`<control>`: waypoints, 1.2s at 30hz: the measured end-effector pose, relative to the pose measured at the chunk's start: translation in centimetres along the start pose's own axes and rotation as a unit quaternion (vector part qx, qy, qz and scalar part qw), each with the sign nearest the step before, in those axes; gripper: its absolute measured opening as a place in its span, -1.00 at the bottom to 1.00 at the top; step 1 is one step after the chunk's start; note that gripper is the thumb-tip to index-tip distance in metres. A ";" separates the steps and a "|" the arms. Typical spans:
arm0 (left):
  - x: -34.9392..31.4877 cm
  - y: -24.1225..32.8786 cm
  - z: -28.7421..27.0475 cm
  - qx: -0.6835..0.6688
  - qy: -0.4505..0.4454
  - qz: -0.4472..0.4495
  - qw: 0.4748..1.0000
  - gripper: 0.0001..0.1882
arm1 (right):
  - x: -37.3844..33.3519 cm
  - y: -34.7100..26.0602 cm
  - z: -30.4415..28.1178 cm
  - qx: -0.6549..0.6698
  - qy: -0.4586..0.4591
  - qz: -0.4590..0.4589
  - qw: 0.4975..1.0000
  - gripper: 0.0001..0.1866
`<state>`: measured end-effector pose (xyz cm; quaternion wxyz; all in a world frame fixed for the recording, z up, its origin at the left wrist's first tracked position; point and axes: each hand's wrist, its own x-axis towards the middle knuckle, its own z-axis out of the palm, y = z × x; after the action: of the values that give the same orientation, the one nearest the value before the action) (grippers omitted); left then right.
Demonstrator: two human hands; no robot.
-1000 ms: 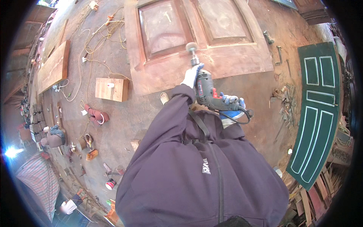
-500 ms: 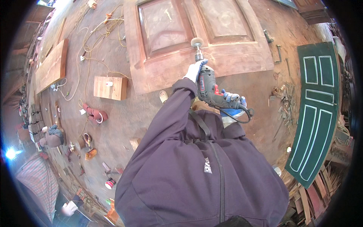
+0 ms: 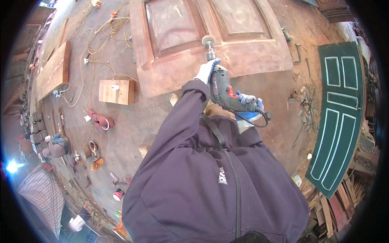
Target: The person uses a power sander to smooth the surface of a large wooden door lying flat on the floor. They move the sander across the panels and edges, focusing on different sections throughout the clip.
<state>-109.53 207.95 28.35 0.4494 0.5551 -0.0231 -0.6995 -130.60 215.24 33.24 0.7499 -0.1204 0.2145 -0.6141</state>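
Note:
A dark grey power drill (image 3: 221,87) with a red trigger is held in both my gloved hands. Around its front end, just behind the chuck, my left hand (image 3: 207,71) is closed. My right hand (image 3: 249,107), in a blue and white glove, grips the rear handle, where the black cord loops out. A round sanding head (image 3: 208,40) is fitted in the chuck. It sits over the brown panelled wooden door (image 3: 178,73), at the rail below the two recessed panels; whether it touches the wood I cannot tell.
A wooden block (image 3: 117,92) with a small white thing on top stands left of the door, near yellow cords (image 3: 107,38) and a thick plank (image 3: 56,73). Rolled reddish abrasive (image 3: 101,120) lies closer. At right are a green door (image 3: 340,113), wood scraps (image 3: 306,105) and a clamp (image 3: 298,54).
The drill and both hands have shifted slightly up and left in the view, with the sanding head still near the same rail. The whole scene has moved a little with my head.

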 end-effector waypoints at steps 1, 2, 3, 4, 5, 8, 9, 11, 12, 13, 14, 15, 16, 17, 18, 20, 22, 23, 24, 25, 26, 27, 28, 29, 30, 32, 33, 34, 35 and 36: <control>0.5 -0.4 0.0 -0.018 -0.004 0.016 1.000 -0.67 | 0.0 0.0 -0.1 -0.001 -0.002 -0.004 1.000 -0.44; 0.4 -0.3 0.0 -0.013 -0.002 0.013 1.000 -0.67 | 0.2 0.3 0.0 -0.001 -0.006 -0.007 1.000 -0.44; 0.4 -0.2 0.0 -0.008 -0.001 0.011 1.000 -0.68 | 0.0 0.4 0.3 0.004 -0.011 -0.013 1.000 -0.43; 0.3 -0.2 0.1 -0.003 0.001 0.007 1.000 -0.68 | -0.4 0.3 0.1 0.007 -0.011 -0.009 1.000 -0.43; 0.3 -0.3 0.1 0.001 -0.003 0.007 1.000 -0.69 | -0.4 0.1 0.0 0.011 -0.012 -0.005 1.000 -0.43; 0.9 -1.9 -0.2 -0.019 0.008 0.046 0.999 -0.70 | -0.7 -0.4 -0.3 0.005 -0.020 0.010 1.000 -0.43; 1.1 -2.1 -0.3 -0.038 0.013 0.044 0.998 -0.67 | -0.8 -0.5 -0.2 0.007 -0.021 0.016 1.000 -0.42; 1.6 -1.7 -0.6 -0.026 0.014 0.024 0.999 -0.67 | -0.7 -0.5 0.6 -0.011 -0.010 0.017 1.000 -0.43; 1.6 -1.4 -0.7 -0.020 0.014 0.014 1.000 -0.67 | -0.5 -0.3 0.4 -0.007 -0.001 0.012 1.000 -0.44; 1.6 -1.3 -0.6 -0.008 0.008 0.018 1.000 -0.68 | -0.3 -0.1 0.1 -0.003 0.008 0.006 1.000 -0.45; 1.6 -0.8 -0.5 0.005 0.012 0.017 1.000 -0.68 | 0.1 0.1 0.3 0.002 0.016 0.001 1.000 -0.47; 1.6 -0.4 -0.5 0.017 0.017 0.016 1.000 -0.67 | 0.1 0.4 0.5 0.006 0.032 -0.007 0.999 -0.47; 1.6 -0.2 -0.4 0.030 0.022 0.015 0.999 -0.67 | 0.0 0.4 0.7 0.010 0.028 -0.006 1.000 -0.47; 1.6 -0.1 -0.2 0.032 0.013 0.012 0.999 -0.67 | 0.0 0.3 0.9 0.010 0.027 -0.005 1.000 -0.47; 1.4 -0.4 -0.2 0.020 0.008 0.011 1.000 -0.67 | -0.1 0.1 1.0 0.011 0.026 -0.004 1.000 -0.47; 1.1 -1.1 -0.7 -0.006 0.001 0.011 1.000 -0.67 | -0.6 0.2 1.4 -0.014 0.002 -0.004 1.000 -0.48; 1.7 -1.3 -0.9 -0.023 0.001 0.023 0.999 -0.69 | -1.1 -0.1 1.8 -0.083 0.035 -0.005 0.996 -0.48; 1.4 -1.3 -0.4 -0.019 -0.002 0.031 0.999 -0.69 | -1.0 -0.2 1.4 -0.058 0.022 -0.009 0.998 -0.48; 0.5 -1.1 0.3 -0.012 -0.005 0.036 0.999 -0.69 | -0.8 -0.2 0.7 -0.032 0.010 -0.014 0.999 -0.48; -0.3 -0.6 0.9 0.016 -0.009 0.002 1.000 -0.70 | -0.8 -0.2 0.0 -0.006 -0.002 -0.019 1.000 -0.49; -0.2 -0.6 0.5 0.010 -0.008 0.007 1.000 -0.70 | -0.5 -0.1 0.2 0.000 0.000 -0.017 1.000 -0.47; 0.2 -0.7 0.1 0.005 -0.008 0.012 1.000 -0.71 | -0.4 0.1 0.3 0.006 0.003 -0.016 1.000 -0.46; 0.5 -0.8 -0.2 0.000 -0.009 0.016 1.000 -0.71 | -0.5 0.2 0.4 0.012 0.005 -0.016 1.000 -0.44; 1.0 -0.3 -0.3 -0.007 -0.005 -0.004 1.000 -0.71 | -0.2 0.3 0.3 -0.017 0.003 -0.029 0.999 -0.44; 1.2 -0.5 0.0 -0.010 0.003 -0.001 1.000 -0.71 | -0.4 0.2 -0.1 -0.023 -0.006 -0.027 0.999 -0.43; 0.7 -1.2 0.1 -0.017 0.022 0.002 1.000 -0.71 | -1.2 0.0 -0.2 -0.035 -0.024 -0.021 0.999 -0.42; 1.3 -1.6 0.1 -0.053 -0.015 0.005 0.998 -0.72 | -0.9 0.1 -0.1 -0.027 -0.022 -0.024 0.999 -0.42; 1.8 -1.2 0.2 -0.040 -0.023 0.007 0.999 -0.72 | -0.4 0.2 0.0 -0.019 -0.020 -0.026 0.999 -0.42; 1.6 -1.3 0.2 -0.029 -0.030 0.007 0.999 -0.72 | -0.7 0.1 0.0 -0.014 -0.016 -0.027 0.999 -0.42; 1.6 -1.3 0.2 -0.019 -0.037 0.007 0.999 -0.72 | -1.1 0.1 -0.1 -0.008 -0.013 -0.028 0.999 -0.41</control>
<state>-110.49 207.63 26.54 0.4637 0.5200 -0.0309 -0.7167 -130.74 216.31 33.26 0.7343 -0.1403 0.2061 -0.6314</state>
